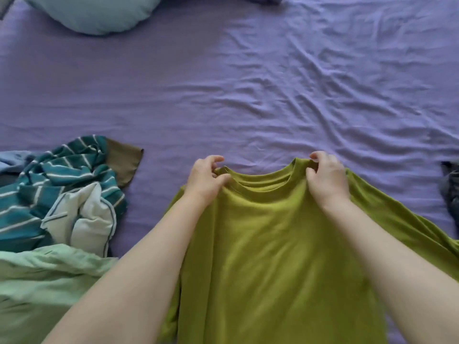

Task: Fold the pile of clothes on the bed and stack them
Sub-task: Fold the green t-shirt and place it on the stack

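An olive-green T-shirt (268, 244) hangs spread in front of me, collar at the top, over the purple bed sheet (248, 95). My left hand (206, 178) pinches the shirt at the left side of the collar. My right hand (325, 177) pinches it at the right side of the collar. At the left lies the pile of unfolded clothes: a teal striped garment (57, 170), a white piece with dark piping (89, 219), a brown piece (124, 165) and a mint-green garment (44, 289).
A light blue pillow (94, 13) lies at the far left of the bed. A dark grey garment (450, 187) shows at the right edge. Wrinkled purple sheet stretches across the middle and right of the bed.
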A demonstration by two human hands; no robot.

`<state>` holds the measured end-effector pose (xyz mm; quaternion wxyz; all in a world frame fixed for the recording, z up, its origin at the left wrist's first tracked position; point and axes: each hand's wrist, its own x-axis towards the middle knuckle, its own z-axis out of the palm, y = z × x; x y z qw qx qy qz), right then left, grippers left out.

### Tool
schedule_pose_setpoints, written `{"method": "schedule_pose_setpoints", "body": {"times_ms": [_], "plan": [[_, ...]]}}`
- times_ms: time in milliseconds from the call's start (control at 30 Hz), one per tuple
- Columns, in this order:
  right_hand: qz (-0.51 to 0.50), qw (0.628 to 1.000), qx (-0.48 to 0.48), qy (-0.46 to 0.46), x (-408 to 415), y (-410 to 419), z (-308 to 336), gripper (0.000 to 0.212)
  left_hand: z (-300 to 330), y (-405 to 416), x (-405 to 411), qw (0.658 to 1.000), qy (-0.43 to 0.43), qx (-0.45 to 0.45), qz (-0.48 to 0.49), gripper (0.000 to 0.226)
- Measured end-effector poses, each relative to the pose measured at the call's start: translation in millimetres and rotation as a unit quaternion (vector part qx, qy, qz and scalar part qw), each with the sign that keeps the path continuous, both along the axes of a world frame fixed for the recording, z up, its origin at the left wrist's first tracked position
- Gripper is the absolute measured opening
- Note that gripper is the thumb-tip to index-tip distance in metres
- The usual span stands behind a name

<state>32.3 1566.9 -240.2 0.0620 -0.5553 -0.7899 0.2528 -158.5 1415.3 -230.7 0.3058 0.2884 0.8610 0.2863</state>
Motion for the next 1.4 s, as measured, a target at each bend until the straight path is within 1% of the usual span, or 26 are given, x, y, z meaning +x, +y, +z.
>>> {"method": "schedule_pose_setpoints", "body": {"times_ms": [33,67,133,200,233,267,300,333,400,467,500,533,567,600,667,700,733,800,867,967,1000,1033,1100,1167,1267,1400], "plan": [[0.031,0.999,0.030,-0.027,-1.9,-18.5,-1.8,0.042,0.0,-9.8,4.8,1.000,-0.004,0.011,-0.014,0.045],[0.069,0.995,0.062,-0.043,-3.6,-42.2,-3.0,0.049,-1.1,-23.1,7.3,0.999,0.020,0.022,-0.014,0.049],[0.176,0.979,0.097,-0.022,-9.9,-98.4,-3.7,0.055,-4.1,-60.6,7.2,0.995,0.095,0.002,-0.007,0.052],[0.333,0.937,0.104,-0.019,-20.3,-144.1,-8.2,0.052,-4.3,-102.6,2.3,0.990,0.125,-0.058,0.013,0.056],[0.400,0.910,0.097,-0.054,-26.3,-157.3,-13.4,0.054,-3.8,-121.6,0.6,0.989,0.118,-0.085,0.023,0.058],[0.437,0.889,0.087,-0.100,-33.0,-164.5,-19.1,0.058,-3.3,-138.5,0.6,0.988,0.104,-0.107,0.031,0.060],[0.444,0.881,0.079,-0.142,-40.6,-166.5,-23.7,0.064,-2.6,-153.0,1.9,0.987,0.090,-0.131,0.037,0.062],[0.430,0.884,0.069,-0.169,-47.8,-166.0,-27.3,0.070,-1.5,-165.9,2.4,0.983,0.083,-0.160,0.040,0.062],[0.383,0.904,0.064,-0.179,-63.6,-167.2,-29.8,0.077,1.9,-188.3,-0.7,0.970,0.079,-0.224,0.045,0.056],[0.360,0.920,0.060,-0.146,-82.3,-174.0,-21.7,0.068,5.7,-207.1,-3.5,0.951,0.088,-0.297,0.001,0.047],[0.369,0.918,0.061,-0.130,-92.0,-177.7,-17.7,0.061,7.4,-214.3,-3.8,0.942,0.099,-0.319,-0.027,0.042],[0.388,0.911,0.063,-0.125,-100.8,-180.1,-14.8,0.056,8.2,-220.8,-3.6,0.943,0.102,-0.313,-0.039,0.037],[0.410,0.901,0.064,-0.129,-108.9,-181.1,-13.9,0.054,9.8,-225.7,-3.4,0.958,0.085,-0.272,-0.025,0.030],[0.427,0.891,0.060,-0.139,-116.7,-180.9,-14.1,0.053,13.1,-229.2,-3.5,0.979,0.046,-0.200,0.015,0.023],[0.436,0.886,0.044,-0.154,-131.4,-178.8,-13.7,0.051,22.6,-233.6,-8.9,0.994,-0.021,-0.059,0.088,0.012],[0.430,0.889,0.031,-0.154,-137.2,-178.0,-12.9,0.051,27.6,-235.7,-15.3,0.994,-0.014,-0.021,0.104,0.012],[0.422,0.894,0.016,-0.151,-142.0,-178.2,-12.4,0.050,32.7,-237.7,-23.4,0.995,0.012,-0.009,0.102,0.014],[0.414,0.897,0.009,-0.155,-149.7,-179.1,-11.4,0.049,42.0,-242.7,-42.6,0.994,0.061,-0.014,0.085,0.019],[0.413,0.895,0.018,-0.170,-153.4,-179.9,-11.8,0.049,48.1,-246.9,-64.6,0.995,0.058,-0.045,0.062,0.025],[0.406,0.893,0.015,-0.192,-155.2,-185.5,-14.1,0.049,54.9,-252.9,-88.0,0.985,0.026,-0.171,-0.002,0.039],[0.402,0.894,0.013,-0.199,-155.9,-188.3,-15.6,0.050,55.5,-254.7,-92.4,0.981,0.031,-0.193,-0.013,0.042],[0.395,0.896,0.009,-0.203,-158.3,-190.0,-15.9,0.051,55.8,-255.6,-96.2,0.976,0.064,-0.207,-0.017,0.045],[0.368,0.909,-0.010,-0.197,-163.0,-191.0,-14.8,0.055,54.8,-255.5,-97.4,0.957,0.172,-0.232,-0.021,0.045],[0.344,0.923,-0.019,-0.170,-165.5,-191.4,-12.1,0.058,51.6,-253.7,-95.5,0.940,0.224,-0.254,-0.040,0.040],[0.347,0.928,0.026,-0.133,-155.2,-200.4,-7.9,0.060,47.8,-256.7,-90.2,0.930,0.192,-0.300,-0.091,0.038],[0.388,0.914,0.057,-0.109,-141.4,-219.0,-7.5,0.060,48.3,-271.6,-91.0,0.928,0.166,-0.309,-0.127,0.054]]}}
